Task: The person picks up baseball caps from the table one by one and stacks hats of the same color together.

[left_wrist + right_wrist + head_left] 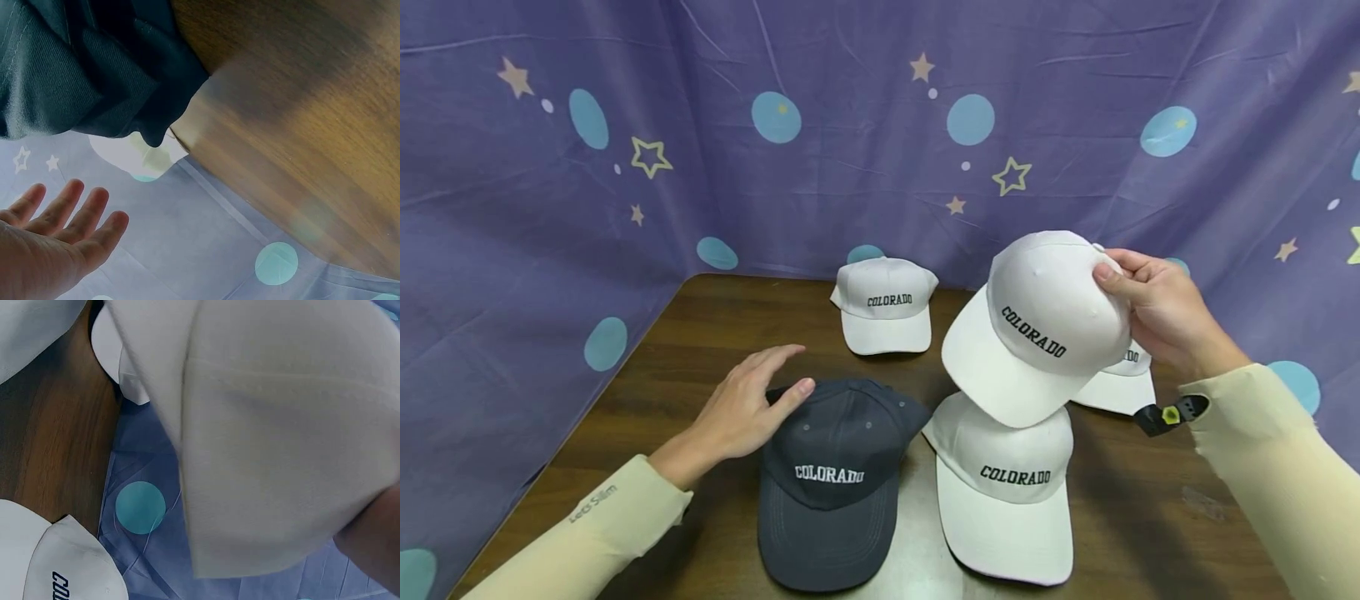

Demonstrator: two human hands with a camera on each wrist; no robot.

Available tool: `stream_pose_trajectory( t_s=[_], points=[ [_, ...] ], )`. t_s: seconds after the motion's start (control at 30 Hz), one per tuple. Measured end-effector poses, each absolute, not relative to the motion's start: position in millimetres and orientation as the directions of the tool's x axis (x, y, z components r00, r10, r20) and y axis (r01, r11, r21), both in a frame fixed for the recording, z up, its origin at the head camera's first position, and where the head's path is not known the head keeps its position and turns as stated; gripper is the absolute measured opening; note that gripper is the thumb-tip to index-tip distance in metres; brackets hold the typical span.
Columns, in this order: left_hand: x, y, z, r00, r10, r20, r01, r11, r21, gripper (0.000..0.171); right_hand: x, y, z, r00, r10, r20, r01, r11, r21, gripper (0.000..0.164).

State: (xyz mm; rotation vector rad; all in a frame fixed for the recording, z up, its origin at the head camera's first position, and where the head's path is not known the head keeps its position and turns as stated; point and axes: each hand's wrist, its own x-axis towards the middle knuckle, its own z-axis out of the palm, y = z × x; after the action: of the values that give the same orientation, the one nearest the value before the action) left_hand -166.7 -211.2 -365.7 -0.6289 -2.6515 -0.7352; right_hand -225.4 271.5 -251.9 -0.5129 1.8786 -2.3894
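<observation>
My right hand (1168, 308) pinches a white baseball cap (1052, 317) by its crown, thumb on the outside, and holds it tilted with the brim toward the lower left. In the head view its brim overlaps the top of another white cap (1007, 492) on the table. To the left of that one sits a dark navy cap (835, 467). Over the navy cap's upper left side, my left hand (741, 404) is spread with fingers extended and grips nothing. The left wrist view shows those fingers (87, 212) apart, near the navy cap's edge (112, 75).
One white cap (886, 308) stands at the back of the wooden table (700, 333). Another white cap (1120, 383) at the right is partly hidden behind the held one. All show "COLORADO" lettering, partly covered on the right one. A purple patterned curtain (865, 167) hangs behind and left.
</observation>
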Motion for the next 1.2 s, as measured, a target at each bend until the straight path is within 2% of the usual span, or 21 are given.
stream_pose_trajectory(
  t_s=[0.37, 0.8, 1.2],
  points=[
    [-166, -211, -365, -0.858, 0.325, 0.398, 0.484, 0.771, 0.413, 0.056, -220, 272, -254, -0.856, -0.485, 0.179, -0.109, -0.170, -0.979, 0.026],
    [-167, -211, -366, -0.854, 0.330, 0.402, 0.489, 0.773, 0.404, 0.056, -212, 271, -263, -0.801, -0.588, 0.110, -0.119, -0.024, -0.993, 0.026],
    [-164, -210, -364, -0.863, 0.328, 0.385, 0.479, 0.775, 0.413, 0.057, -208, 268, -281, -0.758, -0.651, 0.050, -0.112, 0.055, -0.992, 0.025]
  ],
)
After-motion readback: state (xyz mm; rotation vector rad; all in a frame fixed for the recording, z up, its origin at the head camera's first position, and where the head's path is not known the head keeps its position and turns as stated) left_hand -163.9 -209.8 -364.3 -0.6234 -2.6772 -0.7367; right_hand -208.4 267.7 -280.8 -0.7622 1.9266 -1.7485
